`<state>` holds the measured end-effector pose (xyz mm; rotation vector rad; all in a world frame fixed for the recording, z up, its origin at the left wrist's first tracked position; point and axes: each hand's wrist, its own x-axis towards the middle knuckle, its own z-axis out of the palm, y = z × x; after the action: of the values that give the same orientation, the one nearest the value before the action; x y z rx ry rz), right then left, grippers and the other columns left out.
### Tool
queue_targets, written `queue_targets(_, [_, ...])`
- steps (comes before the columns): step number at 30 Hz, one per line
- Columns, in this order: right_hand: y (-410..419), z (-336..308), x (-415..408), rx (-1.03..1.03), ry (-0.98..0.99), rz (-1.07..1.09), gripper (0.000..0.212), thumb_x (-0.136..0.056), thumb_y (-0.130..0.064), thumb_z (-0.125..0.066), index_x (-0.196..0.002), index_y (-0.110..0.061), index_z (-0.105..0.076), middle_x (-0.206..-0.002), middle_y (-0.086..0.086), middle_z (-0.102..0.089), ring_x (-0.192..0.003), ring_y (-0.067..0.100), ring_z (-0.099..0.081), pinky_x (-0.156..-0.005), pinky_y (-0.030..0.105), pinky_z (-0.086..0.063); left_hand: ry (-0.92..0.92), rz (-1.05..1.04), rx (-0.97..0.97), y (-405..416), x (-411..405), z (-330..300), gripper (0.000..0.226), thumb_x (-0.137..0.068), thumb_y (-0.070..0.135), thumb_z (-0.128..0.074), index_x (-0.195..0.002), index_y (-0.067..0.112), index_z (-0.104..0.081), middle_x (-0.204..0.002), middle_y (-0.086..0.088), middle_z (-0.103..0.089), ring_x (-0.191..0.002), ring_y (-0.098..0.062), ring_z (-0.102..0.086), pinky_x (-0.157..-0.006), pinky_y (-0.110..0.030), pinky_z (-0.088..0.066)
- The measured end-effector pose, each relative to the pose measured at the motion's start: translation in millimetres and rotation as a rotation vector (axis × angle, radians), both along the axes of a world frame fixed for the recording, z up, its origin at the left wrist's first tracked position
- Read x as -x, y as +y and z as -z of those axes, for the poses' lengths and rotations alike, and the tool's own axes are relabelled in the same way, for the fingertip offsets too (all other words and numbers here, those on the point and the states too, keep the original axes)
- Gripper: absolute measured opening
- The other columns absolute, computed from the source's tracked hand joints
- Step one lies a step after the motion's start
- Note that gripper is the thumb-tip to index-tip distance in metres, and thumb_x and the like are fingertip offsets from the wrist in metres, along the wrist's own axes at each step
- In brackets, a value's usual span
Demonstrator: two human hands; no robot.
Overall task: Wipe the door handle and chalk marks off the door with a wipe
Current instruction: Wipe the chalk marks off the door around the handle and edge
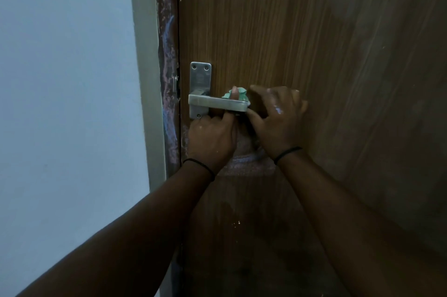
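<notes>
One head-worn view here, looking forward and slightly down along both forearms, square onto the brown wood-grain door [314, 42]. It sits close: the brushed-metal lever handle [217, 103] is near centre frame, the pale wall [67, 79] fills the left third.

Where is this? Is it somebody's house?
Probably indoors, maybe a home, though that is unsure: a wood-grain door with a metal lever handle, set beside a plain painted wall.
</notes>
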<state>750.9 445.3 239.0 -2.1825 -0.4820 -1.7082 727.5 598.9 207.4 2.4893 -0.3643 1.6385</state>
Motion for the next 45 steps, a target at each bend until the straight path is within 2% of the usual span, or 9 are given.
queue_targets(2, [-14, 7, 2, -0.074, 0.017, -0.033, 0.034, -0.087, -0.052, -0.061, -0.106, -0.024, -0.065, -0.103, 0.0, -0.059, -0.099, 0.02, -0.05, -0.084, 0.033, -0.033, 0.023, -0.034, -0.01, 0, -2, 3, 0.054, -0.101, 0.033, -0.04, -0.151, 0.016, -0.029, -0.07, -0.005, -0.064, -0.055, -0.024, -0.055, -0.053, -0.034, -0.042])
queue_targets(6, [-26, 1, 10, -0.038, -0.038, -0.136, 0.016, -0.094, -0.029, -0.059, -0.092, -0.018, -0.07, -0.093, 0.001, -0.063, -0.09, 0.021, -0.057, -0.089, 0.029, -0.035, -0.072, -0.033, -0.008, -2, -2, 8, 0.038, -0.097, 0.025, -0.056, -0.132, 0.011, -0.057, -0.092, -0.015, -0.063, -0.065, -0.029, -0.058, -0.055, -0.037, -0.048])
queue_targets(9, [-14, -10, 14, 0.052, -0.047, -0.173, 0.014, -0.094, -0.023, -0.061, -0.089, -0.014, -0.071, -0.089, 0.002, -0.065, -0.086, 0.019, -0.058, -0.085, 0.032, -0.044, -0.128, -0.014, 0.06, -8, 0, 10, 0.021, -0.09, 0.014, -0.066, -0.109, 0.006, -0.07, -0.087, -0.016, -0.062, -0.065, -0.031, -0.059, -0.055, -0.036, -0.048])
queue_targets(21, [-43, 10, 18, 0.003, 0.042, -0.176, 0.01, -0.09, -0.023, -0.063, -0.09, -0.016, -0.07, -0.092, 0.001, -0.067, -0.092, 0.019, -0.058, -0.098, 0.024, -0.029, -0.227, 0.139, 1.009, -59, -12, -18, 0.02, -0.078, 0.002, -0.071, -0.058, 0.0, -0.067, -0.058, -0.013, -0.064, -0.054, -0.031, -0.06, -0.059, -0.041, -0.053])
queue_targets(27, [-46, -7, 20, 0.014, -0.008, -0.187, 0.012, -0.09, -0.022, -0.064, -0.089, -0.012, -0.071, -0.089, 0.004, -0.068, -0.087, 0.022, -0.061, -0.088, 0.039, -0.044, -0.295, 0.13, 0.977, -65, -25, 5, 0.019, -0.085, 0.011, -0.066, -0.066, 0.005, -0.069, -0.058, -0.007, -0.063, -0.052, -0.019, -0.058, -0.05, -0.033, -0.049])
queue_targets(33, [-35, -11, 26, -0.025, 0.053, -0.186, 0.01, -0.088, -0.019, -0.066, -0.085, -0.012, -0.072, -0.085, 0.002, -0.069, -0.082, 0.02, -0.061, -0.086, 0.026, -0.037, -0.184, 0.085, 0.894, -70, -3, 37, 0.029, -0.097, 0.024, -0.056, -0.122, 0.016, -0.067, -0.078, -0.005, -0.073, -0.068, -0.019, -0.067, -0.061, -0.036, -0.055])
queue_targets(36, [-36, 2, 36, -0.033, 0.078, -0.215, 0.006, -0.086, -0.014, -0.069, -0.083, -0.009, -0.072, -0.083, 0.003, -0.07, -0.08, 0.018, -0.062, -0.081, 0.026, -0.04, -0.169, 0.071, 0.835, -66, 4, 28, 0.024, -0.093, 0.016, -0.063, -0.115, 0.011, -0.071, -0.073, -0.007, -0.071, -0.065, -0.021, -0.066, -0.058, -0.036, -0.055])
queue_targets(41, [-31, 3, 37, -0.147, 0.161, -0.329, 0.009, -0.088, -0.017, -0.066, -0.09, -0.013, -0.073, -0.088, -0.003, -0.071, -0.084, 0.006, -0.062, -0.075, 0.018, -0.048, -0.165, 0.047, 0.834, -57, -6, -4, 0.018, -0.086, 0.017, -0.068, -0.072, 0.006, -0.071, -0.063, -0.011, -0.067, -0.057, -0.027, -0.064, -0.053, -0.03, -0.046])
queue_targets(45, [-27, 10, 35, -0.185, 0.162, -0.373, 0.006, -0.087, -0.017, -0.067, -0.088, -0.016, -0.073, -0.085, -0.006, -0.07, -0.081, 0.003, -0.062, -0.073, 0.014, -0.048, -0.078, -0.01, 0.796, -61, 6, 35, 0.027, -0.097, 0.022, -0.056, -0.12, 0.013, -0.069, -0.077, -0.012, -0.071, -0.067, -0.029, -0.066, -0.058, -0.04, -0.054])
